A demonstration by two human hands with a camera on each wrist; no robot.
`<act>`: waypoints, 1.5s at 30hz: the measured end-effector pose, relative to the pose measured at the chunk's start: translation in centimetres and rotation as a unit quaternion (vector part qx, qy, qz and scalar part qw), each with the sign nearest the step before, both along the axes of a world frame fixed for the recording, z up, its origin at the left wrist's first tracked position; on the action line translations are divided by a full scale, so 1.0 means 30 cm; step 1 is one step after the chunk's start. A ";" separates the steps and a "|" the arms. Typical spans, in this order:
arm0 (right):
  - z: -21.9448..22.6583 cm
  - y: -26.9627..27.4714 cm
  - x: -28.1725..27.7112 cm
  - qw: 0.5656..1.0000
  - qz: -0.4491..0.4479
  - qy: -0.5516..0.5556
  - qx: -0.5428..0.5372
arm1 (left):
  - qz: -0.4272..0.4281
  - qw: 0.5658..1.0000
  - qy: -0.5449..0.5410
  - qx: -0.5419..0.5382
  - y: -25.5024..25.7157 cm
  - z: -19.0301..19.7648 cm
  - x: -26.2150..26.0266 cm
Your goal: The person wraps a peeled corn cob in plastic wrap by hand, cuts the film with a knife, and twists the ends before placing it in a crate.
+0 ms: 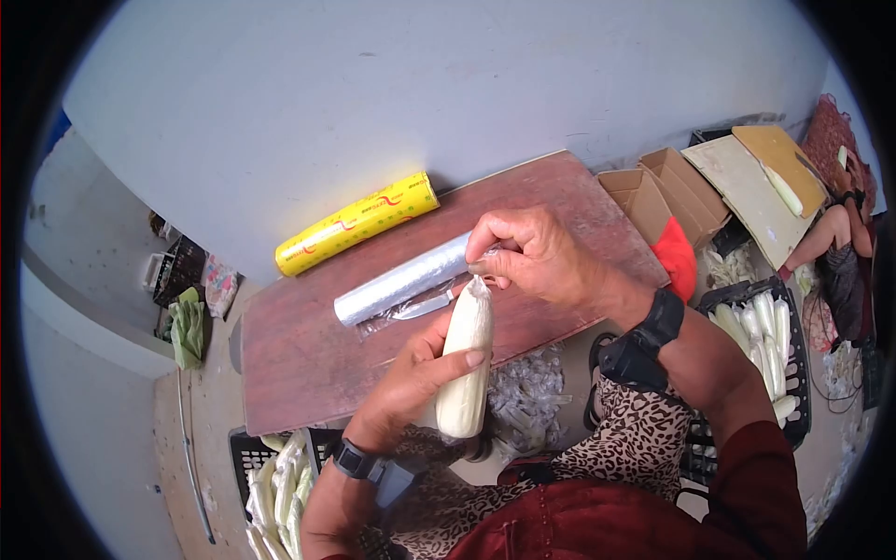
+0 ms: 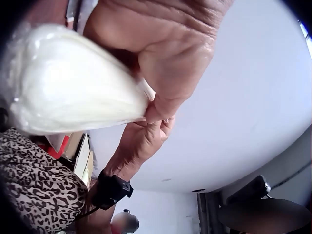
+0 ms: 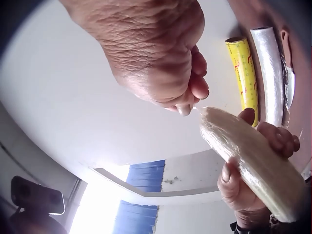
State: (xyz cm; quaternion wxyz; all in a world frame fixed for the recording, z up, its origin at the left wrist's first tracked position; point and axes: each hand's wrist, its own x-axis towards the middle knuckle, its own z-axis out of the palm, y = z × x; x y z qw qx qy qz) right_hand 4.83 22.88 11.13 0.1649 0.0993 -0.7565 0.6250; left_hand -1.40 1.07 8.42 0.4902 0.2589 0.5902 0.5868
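My left hand (image 1: 415, 373) grips a pale ear of corn (image 1: 464, 373) around its middle, thumb across the front, with the tip upward. Shiny clear film covers the ear (image 3: 253, 163) in the right wrist view. Above the tip, my right hand (image 1: 541, 261) has its fingers curled and pinches a thin wisp at the wrapped end. Behind the ear, on the reddish table (image 1: 289, 364), lies a roll of clear film (image 1: 401, 280). A knife (image 1: 425, 307) rests beside that roll, partly hidden by the hands and corn.
A yellow printed roll (image 1: 359, 222) lies at the table's back edge by the wall. Crates of pale ears stand low at left (image 1: 280, 495) and right (image 1: 765, 336). Cardboard boxes (image 1: 686, 196) sit right of the table, near another person (image 1: 835, 243). Crumpled plastic (image 1: 527, 397) lies below.
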 end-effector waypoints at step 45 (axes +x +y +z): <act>-0.021 0.035 0.022 0.996 0.032 -0.083 0.003 | -0.021 1.000 -0.009 -0.003 0.011 -0.022 -0.001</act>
